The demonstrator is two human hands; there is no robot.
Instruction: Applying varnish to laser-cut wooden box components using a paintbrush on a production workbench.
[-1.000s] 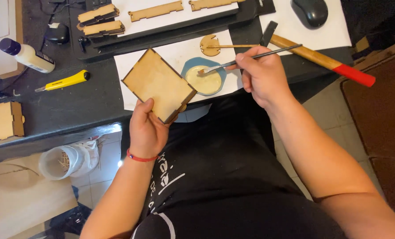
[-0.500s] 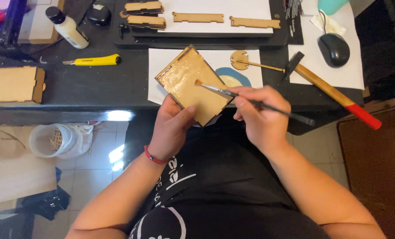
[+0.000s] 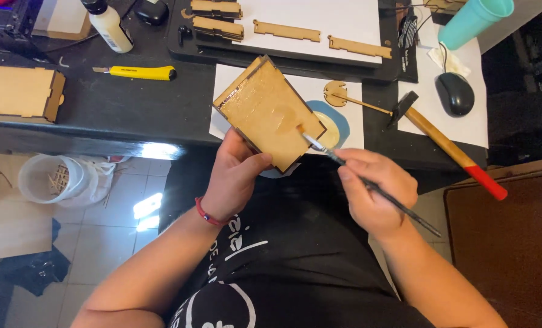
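Note:
My left hand (image 3: 234, 179) grips a flat wooden box panel (image 3: 268, 112) by its lower corner, holding it tilted over the front of the black desk. Its upper face looks wet and glossy. My right hand (image 3: 377, 191) holds a thin dark paintbrush (image 3: 368, 182), and the brush tip touches the panel's lower right area. Just behind the panel, a blue lid with pale glue (image 3: 333, 121) rests on a white sheet (image 3: 310, 91).
A hammer with a red-tipped handle (image 3: 450, 146) lies at the right, beside a black mouse (image 3: 454, 94) and a teal cup (image 3: 474, 21). A yellow utility knife (image 3: 140, 73), a glue bottle (image 3: 110, 27), a wooden box (image 3: 19, 91) and several wooden strips (image 3: 286, 30) lie further back.
My right hand brought the brush from the glue lid to the panel. My left hand lifted the panel nearer and tilted its face up.

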